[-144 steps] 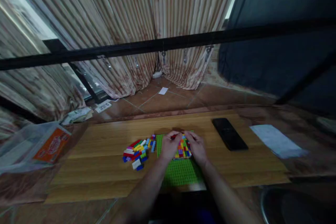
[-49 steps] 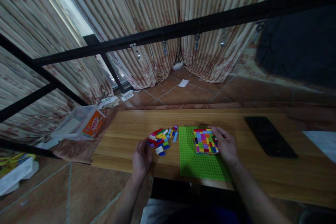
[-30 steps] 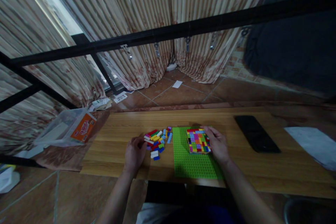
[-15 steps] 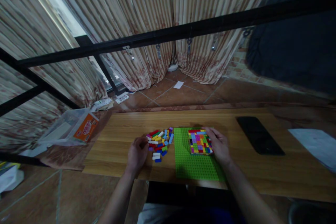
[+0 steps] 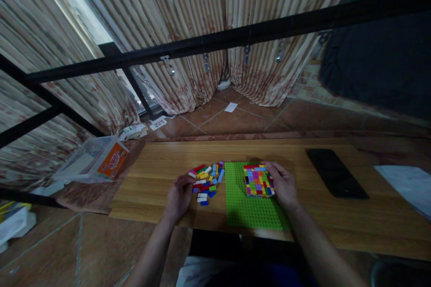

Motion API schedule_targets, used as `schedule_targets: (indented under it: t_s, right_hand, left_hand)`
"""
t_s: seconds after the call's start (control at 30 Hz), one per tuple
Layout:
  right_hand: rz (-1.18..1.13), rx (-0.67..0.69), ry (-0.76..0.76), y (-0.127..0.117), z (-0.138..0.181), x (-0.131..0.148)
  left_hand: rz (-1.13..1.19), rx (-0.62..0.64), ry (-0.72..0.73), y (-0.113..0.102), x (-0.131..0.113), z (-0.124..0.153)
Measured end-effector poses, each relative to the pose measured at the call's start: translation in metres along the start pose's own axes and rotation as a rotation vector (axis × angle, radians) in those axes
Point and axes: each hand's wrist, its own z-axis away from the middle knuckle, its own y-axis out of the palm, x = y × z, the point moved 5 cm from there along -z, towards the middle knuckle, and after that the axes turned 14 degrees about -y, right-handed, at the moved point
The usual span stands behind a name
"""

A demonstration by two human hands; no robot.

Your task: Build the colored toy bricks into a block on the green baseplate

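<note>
On the wooden table [image 5: 158, 170] lies a green baseplate [image 5: 251, 210] with a square block of many-coloured bricks [image 5: 257, 180] built on its far right part. My right hand [image 5: 284, 184] rests against the right side of that block, its fingers curved along the edge. To the left of the plate lies a loose pile of small coloured bricks [image 5: 207, 179]. My left hand [image 5: 178, 196] sits at the pile's left edge, fingers curled and touching the nearest bricks; whether a brick is pinched I cannot make out.
A black phone [image 5: 336, 179] lies on the right of the table, with a white sheet [image 5: 406, 184] beyond it. A clear plastic box with an orange label [image 5: 97, 161] stands left of the table. A black metal bar [image 5: 235, 38] crosses in front of striped curtains.
My left hand left the block, swung out to the left, then crept up to the loose bricks. My right hand stayed on the block. The view swung left and down.
</note>
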Motion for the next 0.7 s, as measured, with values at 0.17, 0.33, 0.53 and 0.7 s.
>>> schedule_targets:
  t_s: [0.17, 0.33, 0.53, 0.7]
  right_hand:
    - [0.008, 0.020, 0.001, 0.000, 0.000, 0.000]
    - [-0.021, 0.008, 0.001, 0.000, 0.000, -0.002]
    - [-0.016, -0.001, 0.000, 0.000, 0.000, 0.000]
    - [-0.028, 0.009, 0.013, 0.001, 0.001, 0.000]
  left_hand:
    - [0.054, 0.028, 0.100, -0.004, -0.003, 0.008]
    - [-0.051, 0.027, 0.192, -0.004, -0.011, 0.022]
    - [-0.184, -0.065, 0.241, -0.002, -0.015, 0.037]
    - [-0.250, -0.122, 0.255, -0.002, -0.015, 0.043]
